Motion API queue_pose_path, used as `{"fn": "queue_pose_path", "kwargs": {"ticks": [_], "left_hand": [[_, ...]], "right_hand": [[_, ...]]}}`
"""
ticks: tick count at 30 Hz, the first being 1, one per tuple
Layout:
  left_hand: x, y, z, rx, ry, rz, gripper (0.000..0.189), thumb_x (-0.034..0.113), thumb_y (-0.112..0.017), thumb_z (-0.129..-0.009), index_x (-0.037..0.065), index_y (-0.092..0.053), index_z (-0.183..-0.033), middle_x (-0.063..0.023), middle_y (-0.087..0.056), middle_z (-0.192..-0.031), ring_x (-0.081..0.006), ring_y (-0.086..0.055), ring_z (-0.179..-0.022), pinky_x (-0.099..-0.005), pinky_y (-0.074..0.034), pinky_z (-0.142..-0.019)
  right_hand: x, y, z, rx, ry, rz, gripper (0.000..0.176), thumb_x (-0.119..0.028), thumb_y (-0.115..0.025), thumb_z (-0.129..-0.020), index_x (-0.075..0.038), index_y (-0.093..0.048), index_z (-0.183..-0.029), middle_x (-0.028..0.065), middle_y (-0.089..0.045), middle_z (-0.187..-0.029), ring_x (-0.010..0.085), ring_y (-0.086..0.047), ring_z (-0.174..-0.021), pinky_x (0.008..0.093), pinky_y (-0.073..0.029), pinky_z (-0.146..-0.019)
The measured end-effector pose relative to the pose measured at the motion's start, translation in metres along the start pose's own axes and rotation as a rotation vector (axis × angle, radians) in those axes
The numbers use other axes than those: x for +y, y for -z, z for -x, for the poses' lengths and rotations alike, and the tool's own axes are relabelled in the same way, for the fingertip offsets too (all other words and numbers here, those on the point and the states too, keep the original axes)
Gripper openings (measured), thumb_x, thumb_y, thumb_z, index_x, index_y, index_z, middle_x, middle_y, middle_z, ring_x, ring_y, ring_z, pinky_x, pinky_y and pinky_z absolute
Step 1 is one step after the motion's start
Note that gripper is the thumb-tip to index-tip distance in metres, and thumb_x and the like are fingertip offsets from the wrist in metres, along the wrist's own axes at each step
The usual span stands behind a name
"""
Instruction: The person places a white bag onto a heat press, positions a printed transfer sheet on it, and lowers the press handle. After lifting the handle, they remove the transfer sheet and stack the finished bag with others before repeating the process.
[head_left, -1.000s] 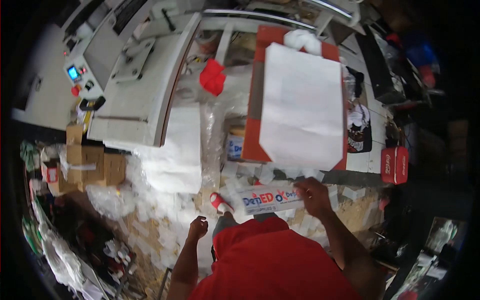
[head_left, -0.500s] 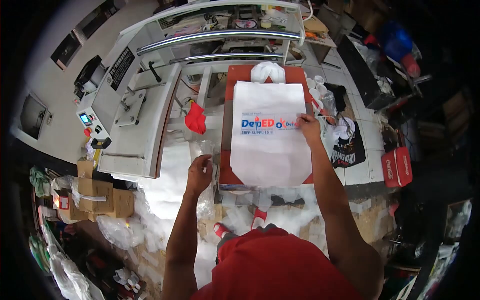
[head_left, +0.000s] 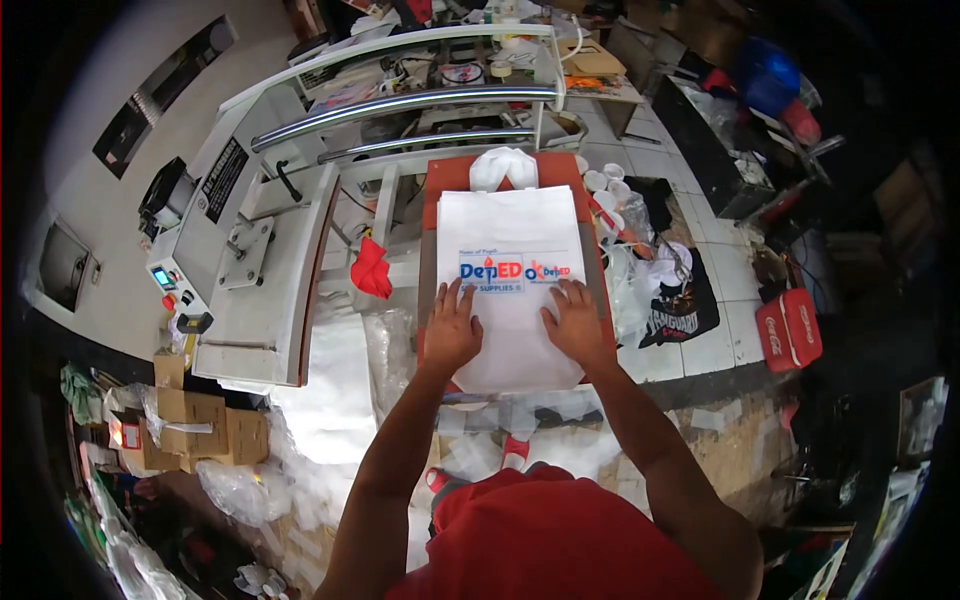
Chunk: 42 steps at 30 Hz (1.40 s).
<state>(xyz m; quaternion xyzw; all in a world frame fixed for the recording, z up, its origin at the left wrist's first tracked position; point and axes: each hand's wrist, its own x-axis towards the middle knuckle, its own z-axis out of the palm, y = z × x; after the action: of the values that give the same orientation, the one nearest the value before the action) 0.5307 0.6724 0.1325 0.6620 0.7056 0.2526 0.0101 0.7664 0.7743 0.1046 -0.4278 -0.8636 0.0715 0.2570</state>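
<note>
My left hand (head_left: 452, 330) has come across from the clear plastic off the left side of the bag (head_left: 510, 330) and now lies on the bag itself. My right hand (head_left: 577, 322) has let go of the right end of the logo strip (head_left: 514, 272) and dropped to just below it. The strip, which I was carrying near my body a second ago, now rests on the bag's upper middle, level and free of both hands.

Both hands are spread flat, palms down and fingers apart. They hold nothing and only press the bag's lower half, with fingertips touching or just short of the strip's lower edge.

The white bag lies flat on a red pad (head_left: 443, 172), which shows as a border around the bag's top and sides. The bag's handles (head_left: 503, 165) bunch up at its far end.

To the bag's left a red cloth (head_left: 371, 270) hangs, and beyond it stands the press (head_left: 262, 285) with its white plate swung aside. Well off to the bag's right, a red cooler (head_left: 790, 330) sits on the tiled floor.

I judge the placing of the strip to be done, and the hands are now smoothing or steadying the bag under it.
</note>
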Motion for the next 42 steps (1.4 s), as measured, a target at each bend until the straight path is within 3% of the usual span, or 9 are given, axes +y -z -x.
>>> {"fn": "queue_pose_path", "kwargs": {"ticks": [21,24,26,30,32,34,36,40,42], "left_hand": [[-0.011,-0.019,0.01,0.028,-0.01,-0.018,0.055,0.017,-0.056,-0.085,-0.003,-0.044,-0.135,-0.0235,-0.041,-0.141,-0.0449,-0.034,-0.134,-0.0506,-0.03,-0.112],[-0.014,-0.008,0.014,0.035,0.023,0.047,0.054,0.014,-0.055,-0.085,-0.004,-0.044,-0.135,-0.0241,-0.04,-0.14,-0.045,-0.034,-0.134,-0.0498,-0.03,-0.112],[-0.016,0.019,0.031,0.236,0.038,0.231,0.055,0.01,-0.055,-0.082,-0.004,-0.045,-0.134,-0.0253,-0.041,-0.139,-0.0448,-0.037,-0.132,-0.0485,-0.032,-0.11],[-0.042,0.074,0.134,0.317,0.152,0.278,0.052,0.005,-0.052,-0.083,-0.002,-0.044,-0.133,-0.0263,-0.045,-0.135,-0.0449,-0.04,-0.127,-0.0475,-0.035,-0.108],[-0.07,0.072,0.211,0.366,0.273,0.258,0.051,0.002,-0.052,-0.081,-0.001,-0.047,-0.131,-0.0247,-0.05,-0.129,-0.0437,-0.044,-0.123,-0.0475,-0.037,-0.106],[-0.091,0.078,0.297,0.325,0.416,0.181,0.048,0.002,-0.055,-0.079,-0.002,-0.049,-0.126,-0.024,-0.052,-0.122,-0.0418,-0.048,-0.118,-0.0452,-0.042,-0.101],[-0.104,0.083,0.393,0.148,0.682,0.156,0.042,0.008,-0.056,-0.08,0.002,-0.053,-0.121,-0.0231,-0.054,-0.121,-0.0406,-0.054,-0.112,-0.0441,-0.048,-0.094],[-0.101,0.083,0.579,-0.141,1.246,0.205,0.039,0.02,-0.056,-0.083,0.006,-0.06,-0.119,-0.0217,-0.059,-0.12,-0.038,-0.057,-0.112,-0.0424,-0.046,-0.097],[-0.097,0.062,0.676,-0.186,1.33,0.173,0.04,0.02,-0.056,-0.082,0.006,-0.062,-0.119,-0.0225,-0.061,-0.12,-0.036,-0.057,-0.114,-0.0407,-0.046,-0.098]], "right_hand": [[-0.003,0.001,0.002,-0.019,0.013,0.012,0.042,-0.027,-0.063,-0.087,-0.001,-0.061,-0.12,0.0144,-0.05,-0.134,0.0364,-0.038,-0.131,0.0483,-0.034,-0.107],[-0.006,0.009,-0.003,0.018,0.04,0.019,0.042,-0.028,-0.063,-0.086,-0.002,-0.061,-0.119,0.0142,-0.051,-0.132,0.0364,-0.042,-0.127,0.046,-0.036,-0.106],[-0.018,0.037,-0.015,0.214,-0.003,-0.022,0.039,-0.026,-0.065,-0.085,-0.002,-0.062,-0.116,0.0144,-0.054,-0.125,0.0354,-0.047,-0.121,0.0435,-0.039,-0.103],[-0.075,0.062,-0.047,0.339,0.051,-0.175,0.022,-0.014,-0.066,-0.084,-0.001,-0.063,-0.101,0.0144,-0.06,-0.107,0.0339,-0.054,-0.11,0.0454,-0.043,-0.094],[-0.126,0.033,-0.071,0.35,0.22,-0.27,0.02,-0.007,-0.061,-0.086,-0.001,-0.06,-0.104,0.0167,-0.062,-0.104,0.0354,-0.058,-0.104,0.0453,-0.045,-0.089],[-0.197,0.001,-0.088,-0.149,0.078,-0.63,0.026,0.001,-0.055,-0.086,-0.002,-0.057,-0.111,0.0196,-0.063,-0.104,0.037,-0.061,-0.1,0.0443,-0.048,-0.085],[-0.284,-0.043,-0.102,0.067,0.485,-0.708,0.036,0.011,-0.049,-0.08,-0.004,-0.055,-0.113,0.0222,-0.061,-0.106,0.0376,-0.06,-0.103,0.0436,-0.048,-0.088],[-0.472,-0.075,-0.124,-0.062,0.819,-0.771,0.033,0.009,-0.052,-0.074,0.002,-0.054,-0.106,0.0203,-0.053,-0.12,0.0389,-0.048,-0.119,0.0431,-0.042,-0.101],[-0.551,-0.089,-0.132,-0.03,0.91,-0.742,0.034,0.002,-0.054,-0.076,0.004,-0.054,-0.11,0.0216,-0.053,-0.12,0.0395,-0.048,-0.119,0.0437,-0.041,-0.102]]}}
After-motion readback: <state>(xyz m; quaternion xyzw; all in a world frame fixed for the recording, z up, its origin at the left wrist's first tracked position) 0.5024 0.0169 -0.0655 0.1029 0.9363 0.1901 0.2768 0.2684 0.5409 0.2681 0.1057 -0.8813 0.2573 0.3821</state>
